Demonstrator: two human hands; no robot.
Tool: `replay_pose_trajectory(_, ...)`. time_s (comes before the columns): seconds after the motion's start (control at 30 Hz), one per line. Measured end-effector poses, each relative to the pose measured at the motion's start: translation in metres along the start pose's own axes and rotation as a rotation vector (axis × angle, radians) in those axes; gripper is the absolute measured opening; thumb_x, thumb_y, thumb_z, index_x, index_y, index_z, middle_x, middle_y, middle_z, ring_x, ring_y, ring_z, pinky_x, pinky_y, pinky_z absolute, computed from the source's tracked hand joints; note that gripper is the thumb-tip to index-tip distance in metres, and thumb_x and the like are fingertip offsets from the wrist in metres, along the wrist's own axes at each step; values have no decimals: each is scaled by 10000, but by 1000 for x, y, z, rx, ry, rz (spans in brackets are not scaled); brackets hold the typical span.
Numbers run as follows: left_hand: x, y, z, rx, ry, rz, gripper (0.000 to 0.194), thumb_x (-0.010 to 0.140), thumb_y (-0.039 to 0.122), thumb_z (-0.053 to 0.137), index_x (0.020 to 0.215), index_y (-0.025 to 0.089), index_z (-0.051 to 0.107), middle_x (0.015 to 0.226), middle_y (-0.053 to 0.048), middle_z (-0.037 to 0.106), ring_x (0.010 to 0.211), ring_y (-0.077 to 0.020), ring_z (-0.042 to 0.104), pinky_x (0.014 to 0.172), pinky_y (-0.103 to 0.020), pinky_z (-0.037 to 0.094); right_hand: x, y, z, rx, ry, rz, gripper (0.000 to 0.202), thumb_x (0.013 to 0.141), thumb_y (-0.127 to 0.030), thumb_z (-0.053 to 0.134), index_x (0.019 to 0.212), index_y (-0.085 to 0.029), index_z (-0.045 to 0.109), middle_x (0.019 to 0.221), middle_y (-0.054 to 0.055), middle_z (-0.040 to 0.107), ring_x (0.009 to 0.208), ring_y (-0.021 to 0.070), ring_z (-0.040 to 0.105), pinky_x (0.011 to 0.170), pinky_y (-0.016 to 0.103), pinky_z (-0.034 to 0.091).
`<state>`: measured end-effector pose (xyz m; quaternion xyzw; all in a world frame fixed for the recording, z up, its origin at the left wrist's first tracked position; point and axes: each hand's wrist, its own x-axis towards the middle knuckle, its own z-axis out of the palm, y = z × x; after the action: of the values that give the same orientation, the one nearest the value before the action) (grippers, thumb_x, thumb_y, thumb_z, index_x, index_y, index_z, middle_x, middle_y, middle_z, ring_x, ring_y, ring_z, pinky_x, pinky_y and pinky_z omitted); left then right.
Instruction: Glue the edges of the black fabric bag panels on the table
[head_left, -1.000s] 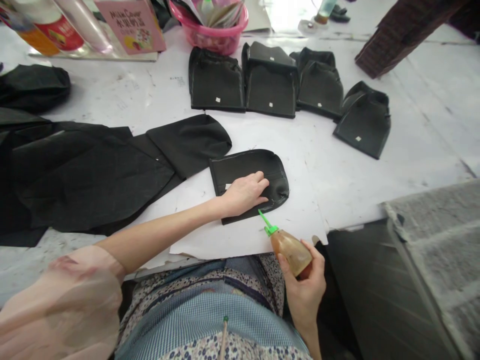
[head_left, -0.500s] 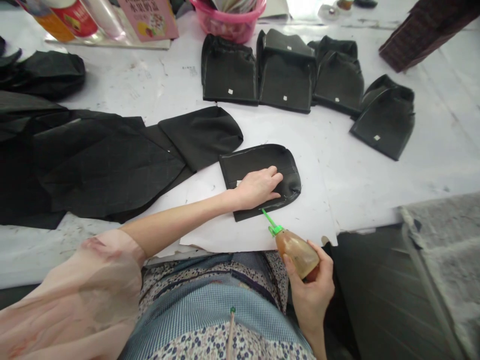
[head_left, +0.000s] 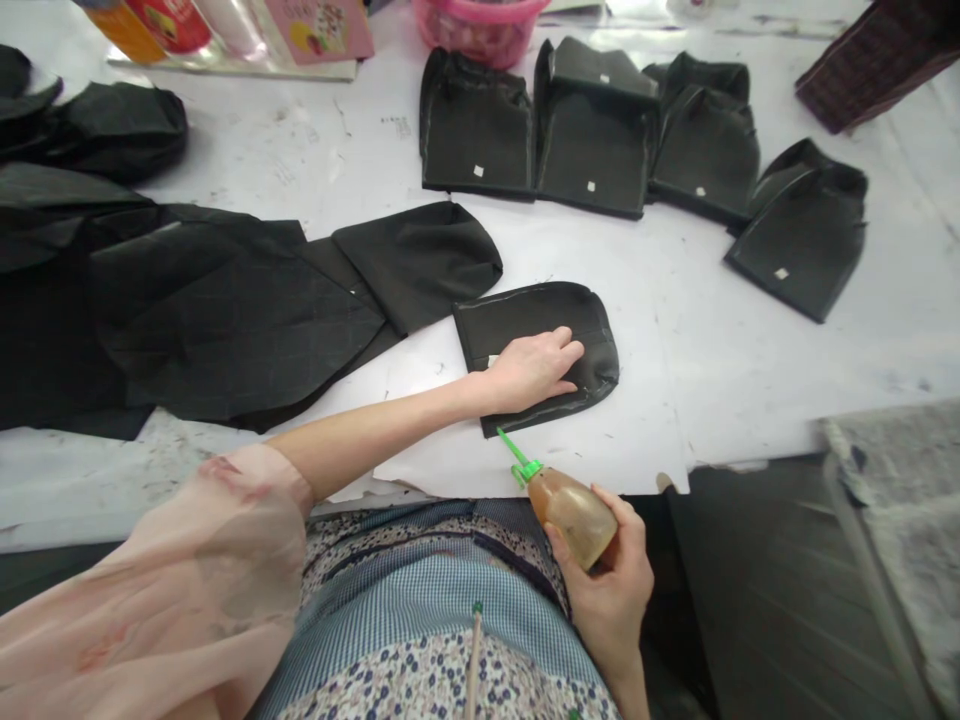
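A black rounded fabric piece (head_left: 536,310), with a pale line along its edge, lies flat on the white paper in front of me. Resting on top of it, my left hand (head_left: 531,372) presses it down, fingers lightly bent and thumb apart. A glue bottle (head_left: 574,508) with amber contents sits in my right hand (head_left: 616,570), fingers wrapped round its base. Its green nozzle (head_left: 513,445) points at the piece's lower left corner, the tip at or very near the edge. A small white tag (head_left: 492,360) peeks out beside my left wrist.
Several similar black pieces (head_left: 476,130) with white tags stand in a row at the back. Black cloth (head_left: 225,310) spreads across the left. Behind are a pink basket (head_left: 480,30) and a pink box (head_left: 319,30). Grey fabric (head_left: 911,530) hangs at the right.
My right hand has moved the glue bottle left, so the nozzle tip has travelled along the lower edge to the left corner. My left hand stays on the piece; the view has shifted slightly.
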<state>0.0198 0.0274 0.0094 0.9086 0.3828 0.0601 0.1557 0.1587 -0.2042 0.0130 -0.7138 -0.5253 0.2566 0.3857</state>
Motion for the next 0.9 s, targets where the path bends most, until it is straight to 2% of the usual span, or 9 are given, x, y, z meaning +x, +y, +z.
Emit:
replay_pose_trajectory(0.1, 0, 1, 0, -4, 1, 0, 312, 956, 400, 665, 1123, 159, 559, 1143, -76, 591, 980, -213, 641, 641, -292, 427, -1, 2, 3, -5, -13, -31, 549, 806, -427, 824, 1261, -200, 614, 1173, 104, 666, 1007, 252, 686, 849, 357, 599)
replay_pose_trajectory(0.3, 0, 0, 0, -18, -11, -7, 307, 963, 411, 647, 1122, 164, 555, 1149, -80, 591, 985, -219, 643, 659, -293, 449, 1, -4, 5, 70, -31, 84, 561, 768, -437, 843, 1232, -201, 635, 1202, 105, 668, 1051, 266, 675, 883, 373, 597)
replay_pose_trajectory(0.37, 0, -1, -1, -34, -23, -12, 310, 959, 412, 649, 1129, 170, 553, 1152, -78, 593, 974, -218, 648, 666, -289, 460, 3, -7, 3, 164, -56, 206, 575, 748, -437, 855, 1224, -200, 637, 1207, 103, 675, 1058, 270, 673, 879, 367, 600)
replay_pose_trajectory(0.43, 0, -1, -2, -54, -30, -21, 320, 953, 415, 654, 1139, 174, 555, 1156, -76, 595, 965, -216, 654, 685, -287, 479, 6, -9, 0, 344, -71, 392, 585, 745, -451, 853, 1222, -201, 625, 1170, 97, 694, 924, 247, 701, 739, 332, 613)
replay_pose_trajectory(0.53, 0, -3, -3, -89, -34, -24, 299, 962, 397, 635, 1145, 169, 573, 1155, -81, 599, 987, -223, 657, 741, -298, 515, 8, -10, -6, 700, -151, 619, 592, 748, -515, 834, 1186, -170, 637, 955, 87, 735, 614, 179, 653, 492, 257, 508)
replay_pose_trajectory(0.6, 2, -6, -4, -163, -48, -11, 258, 972, 338, 610, 1156, 159, 594, 1164, -91, 601, 1014, -226, 655, 806, -317, 535, 6, -10, -9, 880, -183, 679, 603, 739, -554, 829, 1154, -147, 666, 791, 74, 720, 550, 162, 611, 464, 238, 460)
replay_pose_trajectory(0.77, -4, -20, -11, -435, -15, 43, 210, 962, 197, 552, 1145, 171, 653, 1108, -59, 629, 944, -150, 662, 893, -290, 539, -2, -2, -13, 1122, 21, 717, 591, 725, -569, 858, 1150, -193, 695, 704, 44, 692, 506, 126, 540, 428, 211, 410)
replay_pose_trajectory(0.83, -19, -25, -15, -461, 76, 10, 237, 968, 198, 521, 1167, 164, 645, 1084, -61, 634, 913, -137, 656, 838, -268, 541, -5, 4, -14, 1195, 85, 713, 591, 693, -605, 873, 1088, -200, 705, 748, 52, 708, 489, 110, 518, 408, 206, 398)
replay_pose_trajectory(0.9, -42, -29, -16, -533, 207, -133, 208, 949, 224, 554, 1120, 173, 660, 1036, -52, 652, 915, -151, 648, 803, -260, 524, -7, 10, -16, 1256, 130, 697, 616, 658, -631, 888, 1047, -191, 701, 783, 62, 721, 485, 101, 514, 398, 201, 393)
